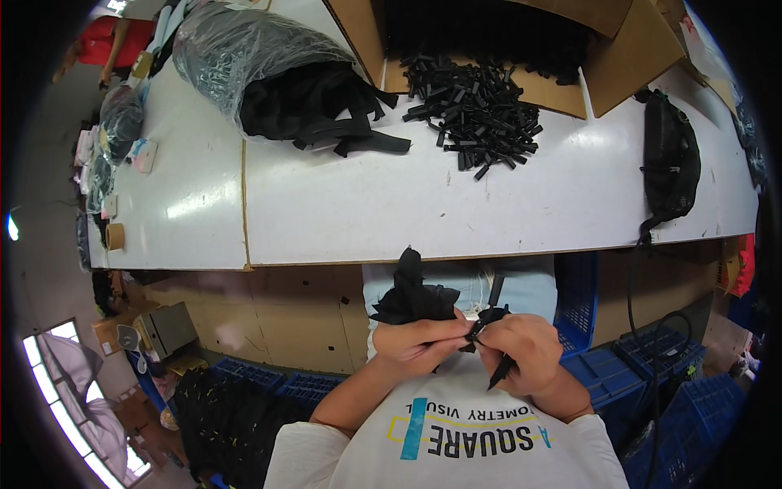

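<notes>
My left hand [418, 341] is closed round a bunch of black fabric strips [411, 295], whose loose ends stick up beyond the fingers. Close beside it, my right hand [523, 349] pinches a black strap [503, 372], with a pointed end hanging below the fingers. Both hands' fingertips meet at a small dark piece [479, 326] between them, too covered to make out fully. A narrow black tab [495, 291] stands up just behind the fingertips. The hands are in front of my chest, on the near side of the table's front edge.
On the white table [342, 216] lie a heap of small black plastic pieces [481, 118], spilling from a cardboard box [623, 69], and a plastic bag [244, 53] of black strips. A black pouch [671, 159] lies right. Blue crates [599, 379] stand below; a person in red [122, 41] is far left.
</notes>
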Demonstrator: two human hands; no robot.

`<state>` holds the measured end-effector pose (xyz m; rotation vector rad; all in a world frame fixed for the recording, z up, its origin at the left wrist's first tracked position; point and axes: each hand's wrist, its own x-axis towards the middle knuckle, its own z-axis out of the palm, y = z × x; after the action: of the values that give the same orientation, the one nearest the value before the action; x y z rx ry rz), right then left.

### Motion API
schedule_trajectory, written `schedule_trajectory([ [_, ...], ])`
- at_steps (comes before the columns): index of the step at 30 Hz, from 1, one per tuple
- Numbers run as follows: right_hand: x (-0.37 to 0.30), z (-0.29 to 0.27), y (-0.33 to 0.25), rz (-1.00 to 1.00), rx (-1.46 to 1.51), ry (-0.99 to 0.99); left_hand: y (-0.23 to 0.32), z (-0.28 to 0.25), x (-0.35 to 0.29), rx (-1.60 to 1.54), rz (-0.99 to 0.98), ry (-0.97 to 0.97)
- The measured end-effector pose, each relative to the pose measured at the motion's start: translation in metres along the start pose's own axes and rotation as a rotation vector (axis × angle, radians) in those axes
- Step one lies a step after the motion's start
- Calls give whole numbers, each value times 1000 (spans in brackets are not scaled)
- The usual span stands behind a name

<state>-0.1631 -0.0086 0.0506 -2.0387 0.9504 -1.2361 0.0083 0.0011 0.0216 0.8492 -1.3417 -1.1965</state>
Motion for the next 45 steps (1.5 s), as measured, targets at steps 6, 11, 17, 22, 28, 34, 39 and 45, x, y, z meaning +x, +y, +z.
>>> schedule_trajectory([
  [6,0,4,-1,-25,37,51,0,-3,2,51,59,-64],
  [11,-1,3,1,-64,38,21,-3,-5,-1,68,57,-84],
  [17,-3,7,9,-138,70,44,-4,-6,3,88,71,-99],
  [22,-1,7,9,-147,91,28,-8,-8,-6,185,31,-116],
  [28,0,5,11,-149,76,-5,-1,-13,-5,440,107,-152],
  [34,-2,7,15,-143,102,2,3,-12,-8,489,92,-183],
  [39,0,6,12,-96,123,-1,2,-10,-8,379,27,-148],
  [45,1,6,10,-84,150,20,7,-7,-1,288,19,-156],
])
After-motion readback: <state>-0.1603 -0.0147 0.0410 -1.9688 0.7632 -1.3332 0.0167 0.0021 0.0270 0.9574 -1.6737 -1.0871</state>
